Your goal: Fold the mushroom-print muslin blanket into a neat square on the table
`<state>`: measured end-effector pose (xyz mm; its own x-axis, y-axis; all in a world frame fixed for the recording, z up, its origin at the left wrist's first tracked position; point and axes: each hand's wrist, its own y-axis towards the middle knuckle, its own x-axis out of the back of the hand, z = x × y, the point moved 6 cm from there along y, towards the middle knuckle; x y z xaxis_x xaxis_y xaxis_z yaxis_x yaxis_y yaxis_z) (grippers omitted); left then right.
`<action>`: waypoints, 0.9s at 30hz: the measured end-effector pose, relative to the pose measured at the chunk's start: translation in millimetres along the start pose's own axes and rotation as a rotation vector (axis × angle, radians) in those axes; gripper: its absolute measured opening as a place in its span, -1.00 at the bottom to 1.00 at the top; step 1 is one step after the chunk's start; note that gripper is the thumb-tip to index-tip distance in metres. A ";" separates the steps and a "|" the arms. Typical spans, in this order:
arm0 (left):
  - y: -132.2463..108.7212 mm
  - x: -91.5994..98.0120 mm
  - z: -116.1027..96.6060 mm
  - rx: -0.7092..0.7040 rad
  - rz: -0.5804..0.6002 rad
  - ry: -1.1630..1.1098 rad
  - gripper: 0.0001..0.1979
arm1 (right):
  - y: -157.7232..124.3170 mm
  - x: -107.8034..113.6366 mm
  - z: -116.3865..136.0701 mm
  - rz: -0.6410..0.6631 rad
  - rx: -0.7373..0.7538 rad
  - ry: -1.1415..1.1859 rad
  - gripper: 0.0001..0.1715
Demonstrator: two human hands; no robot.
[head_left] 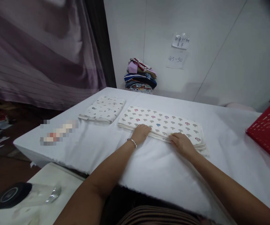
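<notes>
A long folded white cloth [162,120] with grey, red and blue mushroom-like prints lies flat in layers on the white-covered table. My left hand [141,132] is closed at its near edge, left of the middle, fingertips over the top layer. Further right along that same edge, my right hand [180,142] pinches the layers between thumb and fingers. A second folded cloth [103,108], white with small scattered prints, rests to the left, apart from both hands.
Right of the table's middle stands a red basket [269,131]. A pile of folded fabrics [141,76] rises beyond the far edge by the wall. A clear bottle with a black lid [29,195] lies on a lower surface at front left. A blurred-out item [60,132] is near the left edge.
</notes>
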<state>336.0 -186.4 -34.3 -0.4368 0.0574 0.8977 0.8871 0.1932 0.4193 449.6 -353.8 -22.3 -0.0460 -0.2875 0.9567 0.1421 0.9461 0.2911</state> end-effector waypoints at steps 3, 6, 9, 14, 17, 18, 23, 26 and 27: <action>0.2 0.8 1.6 0.020 -0.010 -0.025 -0.85 | 22.0 -9.1 14.1 0.009 -0.016 -0.014 -0.71; 0.4 1.5 1.5 0.041 -0.007 -0.021 -0.91 | 35.0 -17.7 19.4 0.027 -0.048 -0.015 -0.73; 0.1 4.3 -2.5 0.019 -0.046 -0.045 -0.90 | 38.1 -22.3 18.3 0.030 -0.089 -0.003 -0.72; -2.2 7.3 -11.3 -0.070 -0.103 -0.099 -0.87 | 35.2 -23.0 13.8 -0.003 -0.161 0.024 -0.70; -2.8 4.8 -11.6 -0.073 -0.066 -0.097 -0.89 | 34.8 -21.6 12.6 -0.023 -0.185 0.084 -0.71; -2.7 3.9 -11.4 -0.072 -0.053 -0.097 -0.90 | 34.8 -21.1 12.0 -0.028 -0.194 0.104 -0.71; -0.2 1.0 -13.3 -0.057 -0.009 -0.088 -0.88 | 35.3 -21.3 10.3 -0.030 -0.208 0.144 -0.72; 1.0 2.5 -16.2 -0.042 -0.011 -0.090 -0.84 | 35.1 -22.3 10.2 -0.028 -0.202 0.136 -0.72; 1.0 3.4 -17.5 -0.048 -0.013 -0.094 -0.84 | 34.9 -22.3 10.4 -0.030 -0.199 0.131 -0.72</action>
<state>338.0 -203.2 -28.5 -0.4582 0.1476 0.8765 0.8865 0.1475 0.4386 445.4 -312.8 -33.5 0.0734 -0.3437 0.9362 0.3349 0.8927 0.3015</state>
